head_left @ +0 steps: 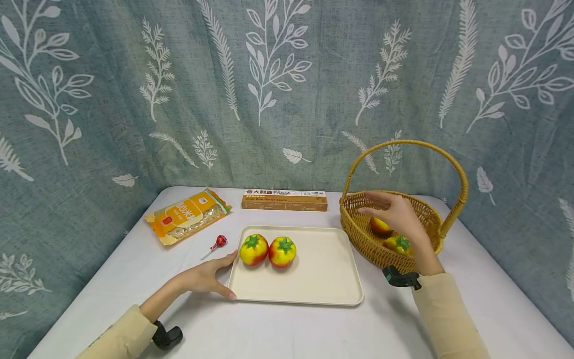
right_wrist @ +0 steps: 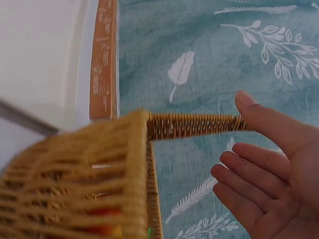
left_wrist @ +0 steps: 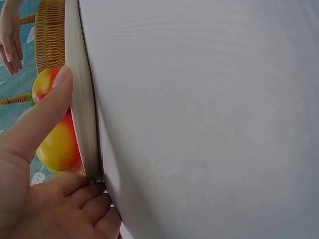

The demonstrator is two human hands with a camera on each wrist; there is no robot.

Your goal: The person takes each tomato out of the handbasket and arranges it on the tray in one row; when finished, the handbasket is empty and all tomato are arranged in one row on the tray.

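Note:
Two yellow-and-red persimmons [head_left: 253, 250] with green leafy tops sit side by side at the left end of a cream tray [head_left: 323, 264]. My left hand [head_left: 204, 275] rests against the tray's left edge, thumb near the front corner and fingers spread along the side. In the left wrist view the thumb [left_wrist: 52, 102] lies at the rim. Above the wicker basket [head_left: 363, 244] hovers my right hand [head_left: 396, 214], fingers extended and holding nothing. Inside the basket lie similar fruits, one orange-yellow [head_left: 380, 227] and one with a green top [head_left: 398, 245], partly hidden by the hand and wrist.
The basket's tall arched handle [head_left: 405, 142] rises behind the right hand. A brown pasta box [head_left: 284, 201] lies at the back of the white table, with an orange grain bag [head_left: 188, 217] to its left. A red lollipop [head_left: 218, 242] lies left of the tray.

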